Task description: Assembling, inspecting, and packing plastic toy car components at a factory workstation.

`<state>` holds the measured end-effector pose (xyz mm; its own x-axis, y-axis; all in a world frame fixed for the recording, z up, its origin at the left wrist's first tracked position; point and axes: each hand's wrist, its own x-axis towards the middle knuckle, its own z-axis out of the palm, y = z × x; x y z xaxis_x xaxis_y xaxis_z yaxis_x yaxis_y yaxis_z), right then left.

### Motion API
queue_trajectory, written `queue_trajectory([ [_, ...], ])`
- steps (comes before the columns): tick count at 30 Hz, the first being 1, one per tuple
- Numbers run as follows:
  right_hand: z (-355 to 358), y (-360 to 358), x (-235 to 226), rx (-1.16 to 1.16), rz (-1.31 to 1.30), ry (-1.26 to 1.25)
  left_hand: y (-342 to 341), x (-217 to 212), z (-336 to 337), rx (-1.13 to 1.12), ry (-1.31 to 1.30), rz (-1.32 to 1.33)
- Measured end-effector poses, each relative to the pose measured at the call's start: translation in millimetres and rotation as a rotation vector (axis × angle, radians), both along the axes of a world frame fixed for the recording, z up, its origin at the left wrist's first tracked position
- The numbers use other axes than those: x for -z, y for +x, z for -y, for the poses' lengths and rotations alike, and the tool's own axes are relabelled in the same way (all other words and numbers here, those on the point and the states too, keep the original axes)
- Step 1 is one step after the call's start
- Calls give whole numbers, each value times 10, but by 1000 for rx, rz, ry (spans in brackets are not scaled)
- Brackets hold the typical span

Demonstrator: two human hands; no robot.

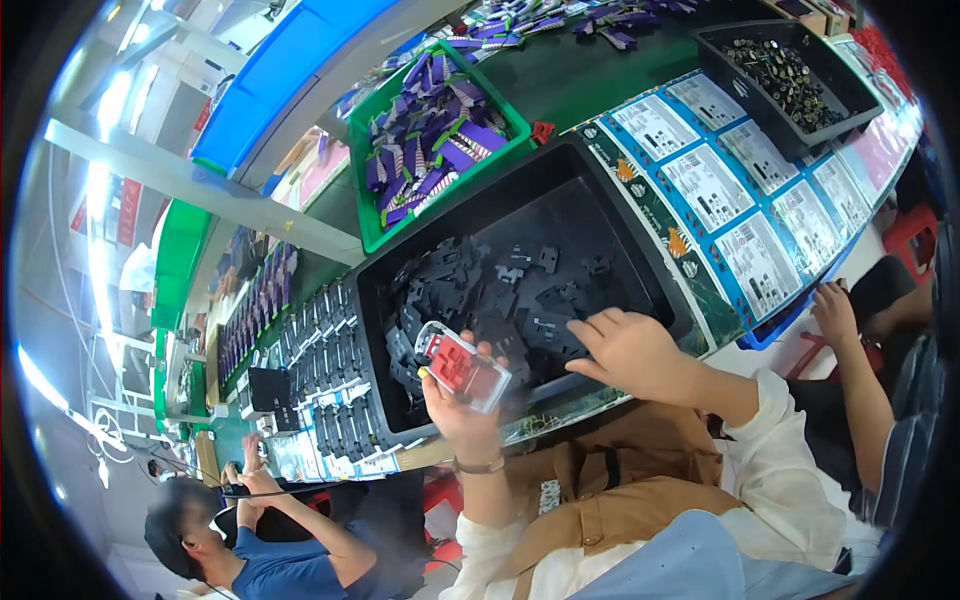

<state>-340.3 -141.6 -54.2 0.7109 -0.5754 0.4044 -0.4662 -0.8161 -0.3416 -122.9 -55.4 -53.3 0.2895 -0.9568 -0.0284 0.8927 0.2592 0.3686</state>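
My left hand (463, 418) grips a small plastic part (455, 370), red with a clear or greyish frame and a looped end. It is held over the near edge of a large black bin (625, 215). Several flat black plastic pieces (440, 290) lie heaped in the bin, mostly on its left and middle. Above the bin's near right side hovers my right hand (635, 355), thumb and fingers apart, with nothing visible in it. The black pieces lie just beyond its fingertips.
A green crate (365, 205) of purple-and-white parts stands behind the bin. Rows of black parts (335, 350) lie left; printed sheets (705, 185) and a black tray (860, 105) of small metal pieces lie right. A co-worker in blue (290, 560) sits left; another person's hand (833, 312) shows right.
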Motion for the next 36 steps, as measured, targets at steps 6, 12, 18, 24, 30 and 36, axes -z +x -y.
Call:
queue_trajectory([
  [6,13,3,-19,19,21,14,-42,-47,43,58,-56,-72],
  [12,46,-2,22,14,40,77,-60,-92,60,-9,39,-43],
  [18,70,8,2,-73,-21,194,-58,-111,82,35,80,69],
  [24,12,22,-25,-20,-34,189,-13,-50,4,39,90,54],
  [30,12,0,-43,-56,-75,179,35,68,-9,112,33,90],
  [36,164,-17,-81,-177,339,371,77,72,81,147,-69,16],
])
